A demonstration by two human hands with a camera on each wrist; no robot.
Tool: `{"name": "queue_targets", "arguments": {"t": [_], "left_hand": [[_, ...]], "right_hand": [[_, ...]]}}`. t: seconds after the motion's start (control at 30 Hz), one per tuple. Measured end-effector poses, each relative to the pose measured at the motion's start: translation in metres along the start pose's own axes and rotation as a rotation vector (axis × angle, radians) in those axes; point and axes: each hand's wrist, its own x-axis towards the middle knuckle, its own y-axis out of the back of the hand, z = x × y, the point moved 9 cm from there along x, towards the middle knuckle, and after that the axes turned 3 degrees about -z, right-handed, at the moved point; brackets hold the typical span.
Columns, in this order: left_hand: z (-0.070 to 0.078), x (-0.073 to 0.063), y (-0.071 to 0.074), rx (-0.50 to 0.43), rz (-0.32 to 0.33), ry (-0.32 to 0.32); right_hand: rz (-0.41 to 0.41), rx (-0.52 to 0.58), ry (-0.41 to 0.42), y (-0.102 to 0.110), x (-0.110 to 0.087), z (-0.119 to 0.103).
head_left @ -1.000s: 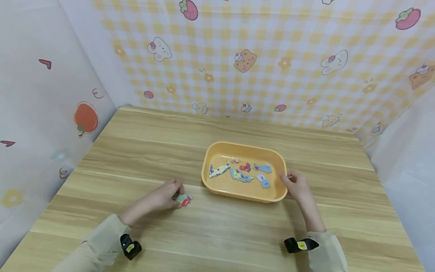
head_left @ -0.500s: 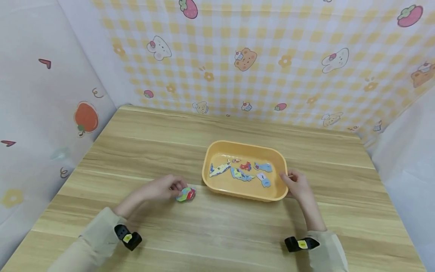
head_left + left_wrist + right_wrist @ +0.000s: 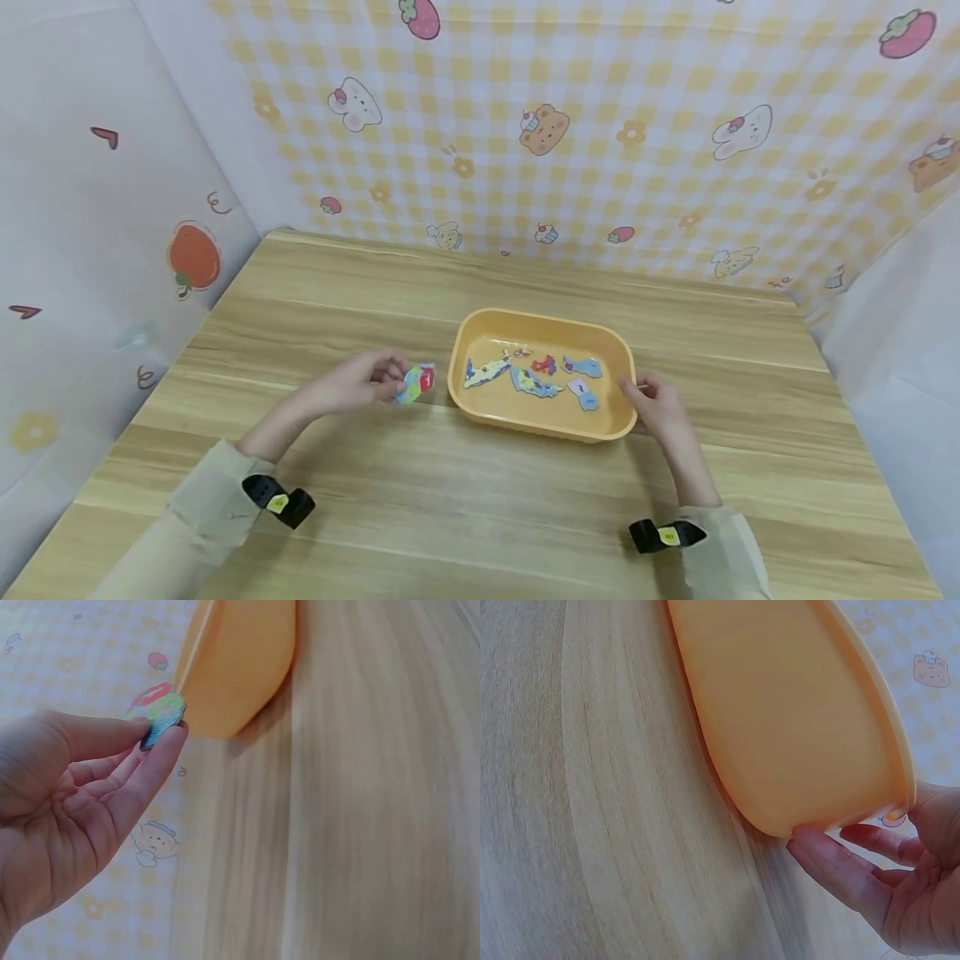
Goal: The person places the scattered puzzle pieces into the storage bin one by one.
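Observation:
My left hand (image 3: 363, 382) pinches a puzzle piece (image 3: 417, 383) between thumb and fingertips, above the table and just left of the tray. Irregular in outline, the piece is printed green, blue and red; its dark edge shows on the puzzle piece (image 3: 159, 714) in the left wrist view. At the right end of the yellow plastic tray (image 3: 540, 425), my right hand (image 3: 658, 407) holds the rim, thumb over the inside and fingers against the outer wall. Several flat printed pieces lie in the tray, among them a red piece (image 3: 543, 364) and a pale yellow piece (image 3: 487, 372).
The tray stands on a wood-grain table (image 3: 480, 517). Behind the table hangs a checked cloth (image 3: 480, 167) with cartoon prints, and white cloth (image 3: 90, 250) closes off the left side. Each sleeve carries a black wrist camera (image 3: 279, 502).
My left hand has lifted the puzzle piece off the table and carried it up and away from me, turning it to a steeper angle. My right hand has stayed at the tray's rim.

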Motion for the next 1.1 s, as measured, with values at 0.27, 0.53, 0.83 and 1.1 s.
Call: {"name": "queue_targets", "arguments": {"t": [0.27, 0.53, 0.83, 1.1], "left_hand": [[0.019, 0.016, 0.005, -0.065, 0.075, -0.022], [0.044, 0.04, -0.001, -0.137, 0.096, -0.046], [0.075, 0.066, -0.019, -0.291, 0.097, -0.103], [0.087, 0.083, -0.029, -0.31, 0.082, -0.134]], "right_hand": [[-0.006, 0.009, 0.008, 0.0, 0.0, -0.001], [-0.004, 0.007, 0.011, 0.0, 0.001, 0.0], [-0.01, 0.008, 0.008, 0.0, 0.0, 0.001], [-0.021, 0.012, 0.0, 0.0, 0.002, 0.003]]}}
